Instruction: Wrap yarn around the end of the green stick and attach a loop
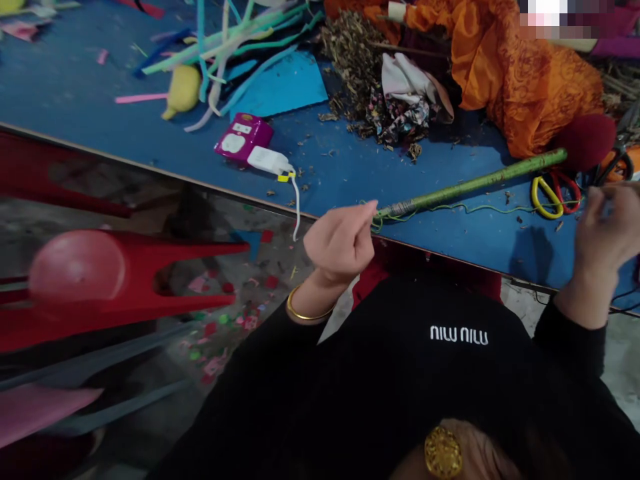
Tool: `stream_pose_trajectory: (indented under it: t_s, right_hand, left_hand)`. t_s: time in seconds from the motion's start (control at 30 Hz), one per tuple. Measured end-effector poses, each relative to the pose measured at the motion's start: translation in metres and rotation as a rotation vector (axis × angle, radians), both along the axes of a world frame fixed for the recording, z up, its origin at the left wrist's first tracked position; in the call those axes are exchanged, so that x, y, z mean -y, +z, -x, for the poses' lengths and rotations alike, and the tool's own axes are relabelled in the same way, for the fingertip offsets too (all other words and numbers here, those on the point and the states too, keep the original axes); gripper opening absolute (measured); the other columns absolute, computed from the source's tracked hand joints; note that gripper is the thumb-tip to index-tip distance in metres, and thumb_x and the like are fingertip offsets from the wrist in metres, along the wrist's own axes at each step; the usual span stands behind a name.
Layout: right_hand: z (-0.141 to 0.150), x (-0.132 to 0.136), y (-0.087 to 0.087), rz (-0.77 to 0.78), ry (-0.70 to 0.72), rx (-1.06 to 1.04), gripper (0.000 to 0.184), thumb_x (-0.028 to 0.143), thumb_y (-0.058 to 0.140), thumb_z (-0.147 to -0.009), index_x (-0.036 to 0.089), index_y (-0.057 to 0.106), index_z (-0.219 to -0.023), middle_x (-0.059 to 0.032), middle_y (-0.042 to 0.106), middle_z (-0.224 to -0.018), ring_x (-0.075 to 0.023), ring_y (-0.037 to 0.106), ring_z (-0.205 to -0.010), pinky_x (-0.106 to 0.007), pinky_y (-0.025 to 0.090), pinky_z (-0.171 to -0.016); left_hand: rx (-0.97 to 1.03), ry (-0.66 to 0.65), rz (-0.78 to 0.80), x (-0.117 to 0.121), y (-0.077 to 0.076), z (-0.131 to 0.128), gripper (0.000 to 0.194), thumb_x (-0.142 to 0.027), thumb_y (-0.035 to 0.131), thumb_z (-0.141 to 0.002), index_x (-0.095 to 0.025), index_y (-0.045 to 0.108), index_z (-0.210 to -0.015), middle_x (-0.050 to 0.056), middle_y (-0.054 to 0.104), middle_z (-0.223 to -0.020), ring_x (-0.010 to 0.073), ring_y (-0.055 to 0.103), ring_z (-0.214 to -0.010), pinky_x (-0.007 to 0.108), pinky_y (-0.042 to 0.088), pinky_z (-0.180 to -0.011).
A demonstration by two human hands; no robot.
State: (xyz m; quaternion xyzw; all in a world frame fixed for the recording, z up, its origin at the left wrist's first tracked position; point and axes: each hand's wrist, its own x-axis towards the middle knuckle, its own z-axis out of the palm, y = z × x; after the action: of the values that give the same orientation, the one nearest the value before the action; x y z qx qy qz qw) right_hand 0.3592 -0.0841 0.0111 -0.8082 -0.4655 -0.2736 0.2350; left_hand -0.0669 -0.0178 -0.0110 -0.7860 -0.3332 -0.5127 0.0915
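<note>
Currently, from my remote seat behind the head camera, I have the wearer's black top (380, 380) nearest, with a gold bangle (309, 320) at the left wrist. The left hand (340, 240) is closed, thumb and fingers pinched together over the near edge of the tabletop (345, 170); I judge it grips green thread (493, 207), whose loops show at the fingertips. The right hand (607, 230) is raised at the right border, fingers curled; I cannot tell what, if anything, it holds. The thread runs off toward it, so the wide spacing probably keeps a length paid out.

The green stick (480, 184) slants across the tabletop, its bound end just beside the left hand, likely for easy reach. Appearance: slender, straight, brownish flecks, a grey binding (401, 207) near that end. The other end meets a dark red ball (593, 140); joined or merely overlapping, I cannot tell. Scissors (559, 205) with yellow and red handles lie near it.

Farther out: a purple socket block (243, 137) with a white plug (267, 160), orange cloth (530, 73), dried plant matter (350, 60), a blue sheet (285, 87), coloured strips (190, 53).
</note>
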Motion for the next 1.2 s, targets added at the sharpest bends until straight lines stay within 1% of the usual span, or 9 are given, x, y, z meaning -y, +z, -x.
stream_pose_trajectory:
  t_s: [0.13,0.27,0.4,0.53,0.67,0.83,0.97,1.03,1.2]
  right_hand:
    - [0.098,-0.003,-0.012,0.125,0.668,-0.280,0.028,0.041,0.058,-0.103,0.020,0.077,-0.107,-0.0129,0.076,-0.108,-0.0250,0.069,-0.104,-0.041,0.053,-0.090]
    - [0.152,-0.015,-0.037,0.281,0.906,-0.294,0.023,0.034,0.061,-0.101,0.023,0.075,-0.116,-0.0116,0.075,-0.113,-0.0274,0.069,-0.105,-0.045,0.054,-0.091]
    - [0.165,-0.021,-0.050,0.340,0.982,-0.340,0.024,0.032,0.059,-0.102,0.022,0.074,-0.117,-0.0122,0.074,-0.112,-0.0272,0.069,-0.104,-0.045,0.055,-0.091]
    - [0.177,-0.025,-0.049,0.338,1.003,-0.427,0.027,0.031,0.057,-0.102,0.023,0.071,-0.123,-0.0126,0.073,-0.117,-0.0274,0.067,-0.112,-0.044,0.055,-0.096]
    - [0.194,-0.029,-0.046,0.397,1.145,-0.365,0.033,0.024,0.055,-0.101,0.025,0.067,-0.132,-0.0114,0.068,-0.133,-0.0262,0.063,-0.122,-0.042,0.052,-0.101]
    - [0.183,-0.017,-0.049,0.537,1.198,-0.329,0.022,0.025,0.048,-0.104,0.022,0.068,-0.097,-0.0055,0.071,-0.093,-0.0159,0.059,-0.076,-0.028,0.042,-0.070]
    - [0.159,0.001,-0.051,0.484,1.128,-0.484,0.028,0.029,0.040,-0.108,0.022,0.062,-0.092,-0.0048,0.068,-0.085,-0.0159,0.061,-0.075,-0.026,0.044,-0.071]
    - [0.152,0.008,-0.052,0.457,1.117,-0.555,0.028,0.029,0.039,-0.108,0.022,0.060,-0.090,-0.0047,0.068,-0.084,-0.0163,0.064,-0.077,-0.026,0.047,-0.073]
    - [0.147,0.019,-0.053,0.417,1.090,-0.564,0.029,0.028,0.039,-0.107,0.023,0.059,-0.086,-0.0045,0.068,-0.081,-0.0168,0.065,-0.075,-0.027,0.049,-0.073]
  left_hand:
    - [-0.126,0.097,0.453,-0.023,-0.020,-0.012,0.026,-0.035,0.057,-0.105,-0.021,0.077,-0.113,0.009,0.082,-0.105,0.0241,0.076,-0.097,0.037,0.059,-0.088]
    - [-0.313,0.073,0.562,-0.023,-0.037,-0.006,0.046,-0.056,0.075,-0.090,-0.019,0.077,-0.117,0.015,0.079,-0.114,0.0343,0.073,-0.104,0.043,0.054,-0.087]
    - [-0.386,0.135,0.347,-0.012,-0.039,0.013,0.019,-0.036,0.065,-0.100,-0.022,0.078,-0.105,0.010,0.081,-0.100,0.0280,0.074,-0.092,0.039,0.050,-0.075]
    - [-0.365,0.094,0.156,-0.002,-0.028,0.012,0.015,-0.024,0.063,-0.100,-0.021,0.076,-0.092,0.006,0.081,-0.088,0.0227,0.075,-0.081,0.036,0.048,-0.069]
    - [-0.242,-0.132,0.357,0.018,-0.012,-0.015,0.016,-0.023,0.065,-0.099,-0.020,0.075,-0.086,0.002,0.080,-0.078,0.0165,0.073,-0.069,0.029,0.050,-0.066]
    - [-0.159,-0.482,0.514,0.025,-0.002,-0.034,0.023,-0.032,0.063,-0.103,-0.020,0.075,-0.086,0.001,0.080,-0.080,0.0143,0.073,-0.071,0.026,0.053,-0.069]
    - [-0.043,-0.117,0.532,-0.005,-0.010,-0.028,0.027,-0.032,0.054,-0.106,-0.022,0.077,-0.095,0.007,0.081,-0.094,0.0209,0.074,-0.088,0.034,0.056,-0.082]
    - [-0.205,0.020,0.562,-0.025,-0.020,-0.026,0.021,-0.039,0.070,-0.096,-0.021,0.077,-0.106,0.011,0.080,-0.106,0.0284,0.072,-0.098,0.040,0.055,-0.084]
    - [-0.472,-0.097,0.702,-0.060,-0.039,-0.034,0.026,-0.041,0.079,-0.084,-0.020,0.073,-0.098,0.010,0.074,-0.093,0.0281,0.066,-0.086,0.035,0.048,-0.070]
